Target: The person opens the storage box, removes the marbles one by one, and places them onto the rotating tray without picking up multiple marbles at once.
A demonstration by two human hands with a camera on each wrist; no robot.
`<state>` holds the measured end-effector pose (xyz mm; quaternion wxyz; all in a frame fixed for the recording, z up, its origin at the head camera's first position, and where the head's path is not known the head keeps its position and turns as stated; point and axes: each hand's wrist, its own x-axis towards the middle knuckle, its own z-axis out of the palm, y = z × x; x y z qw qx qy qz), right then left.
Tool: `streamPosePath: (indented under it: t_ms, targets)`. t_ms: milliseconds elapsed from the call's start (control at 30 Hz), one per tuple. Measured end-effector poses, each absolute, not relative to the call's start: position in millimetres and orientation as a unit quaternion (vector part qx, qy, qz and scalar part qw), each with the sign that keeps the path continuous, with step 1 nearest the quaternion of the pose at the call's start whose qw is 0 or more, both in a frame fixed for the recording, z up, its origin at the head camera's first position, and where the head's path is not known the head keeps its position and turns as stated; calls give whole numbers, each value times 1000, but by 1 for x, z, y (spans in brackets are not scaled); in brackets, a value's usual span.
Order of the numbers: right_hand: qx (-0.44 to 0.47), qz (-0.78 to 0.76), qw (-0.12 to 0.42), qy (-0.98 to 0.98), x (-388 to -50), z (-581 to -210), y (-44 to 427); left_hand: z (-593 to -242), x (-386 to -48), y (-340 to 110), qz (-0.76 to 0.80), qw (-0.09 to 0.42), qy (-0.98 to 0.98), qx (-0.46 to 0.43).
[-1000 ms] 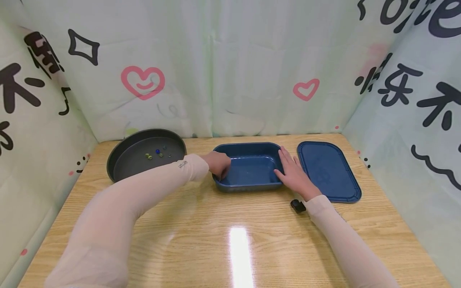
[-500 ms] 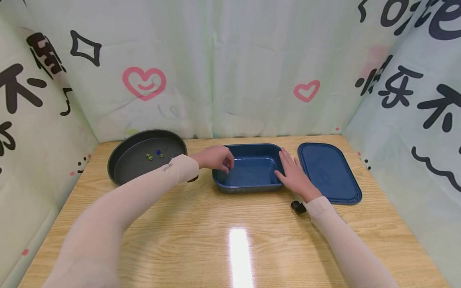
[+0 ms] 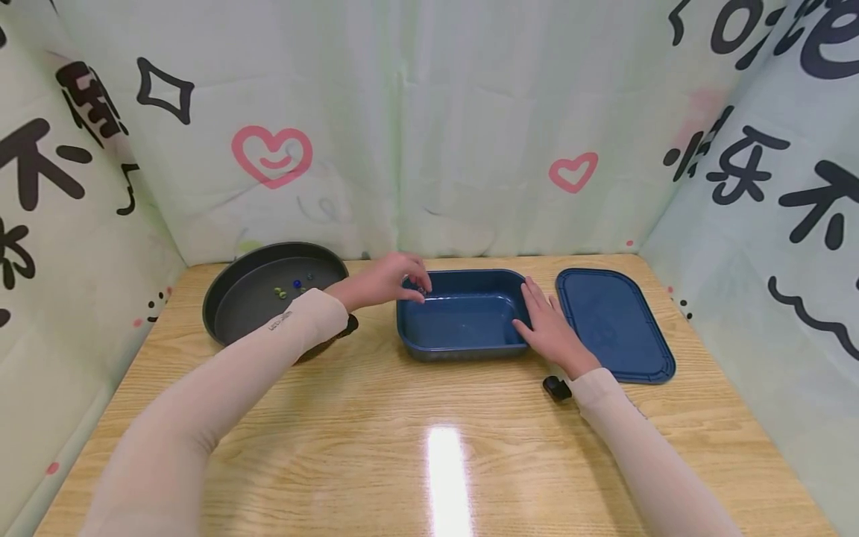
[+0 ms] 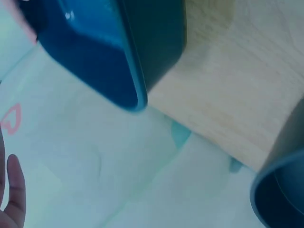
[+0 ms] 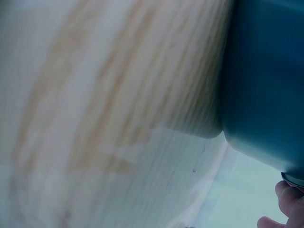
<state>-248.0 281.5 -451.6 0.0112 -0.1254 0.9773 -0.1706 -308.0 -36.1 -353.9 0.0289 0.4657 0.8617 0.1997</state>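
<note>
My left hand (image 3: 389, 282) is raised over the left end of the deep blue rectangular container (image 3: 463, 350). Thumb and fingers pinch a tiny dark, glassy thing that looks like a marble (image 3: 421, 291). In the left wrist view only part of the fingers (image 4: 16, 190) shows, so the marble is hidden there. My right hand (image 3: 553, 328) rests with straight fingers against the container's right rim, its thumb at the near corner. A round dark grey pan (image 3: 228, 298) stands to the left, partly behind the left forearm, with several small yellow-green, blue and clear marbles (image 3: 297, 284) inside.
A flat blue lid (image 3: 614, 324) lies on the wooden table (image 3: 376, 447) right of the container. A small black device (image 3: 555, 388) sits at the right wrist. Printed cloth (image 3: 470, 186) hangs along the table's back and sides.
My left hand has risen out of the container's left end and shifted slightly left and away, the marble between its fingers. The right hand keeps its place on the rim.
</note>
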Motion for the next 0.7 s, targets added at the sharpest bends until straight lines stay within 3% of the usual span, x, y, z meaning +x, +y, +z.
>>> streamPosePath:
  t_ms: [433,700]
  targets:
    - [-125,-170,5,977,-247,-451,281,-339,-310,-99,331,-80,863,373]
    - [-126,-173,9,977,-248,-451,281,-352,-317,-150,390,-141,877,244]
